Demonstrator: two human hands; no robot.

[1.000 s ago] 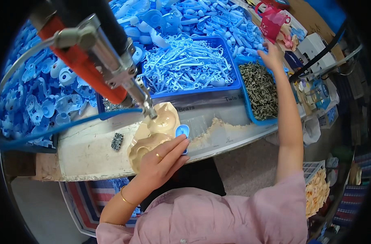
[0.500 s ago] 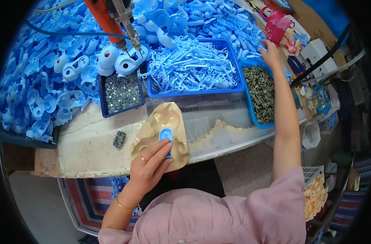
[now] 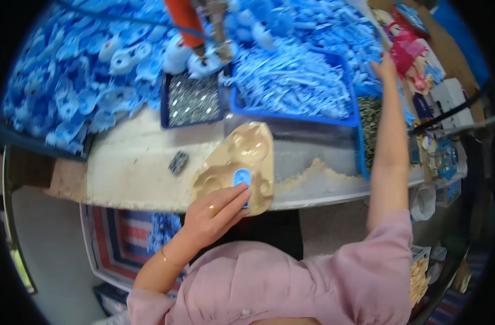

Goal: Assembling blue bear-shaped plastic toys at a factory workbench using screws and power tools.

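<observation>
My left hand (image 3: 217,214) lies over a tan moulded holder (image 3: 258,157) near the table's front edge. Its fingers, held together, press on a small oval blue plastic part (image 3: 242,176) seated in the holder. The lower end of that part is under my fingertips. My right arm is stretched far out, and the right hand (image 3: 385,67) is at the edge of the heaped blue plastic parts (image 3: 339,32) at the back right. Blur hides its fingers and whether anything is in them.
A dark tray of small metal pieces (image 3: 193,100) stands beside a blue basket of thin blue parts (image 3: 293,81). An orange-handled tool (image 3: 185,24) hangs above. Right of the basket is a blue bin of dark clips (image 3: 369,122). A small metal cluster (image 3: 178,162) lies left of the holder.
The whole view has shifted, so the table appears farther right and higher. My left hand stays on the blue part in the holder. My right hand remains reached out by the heap.
</observation>
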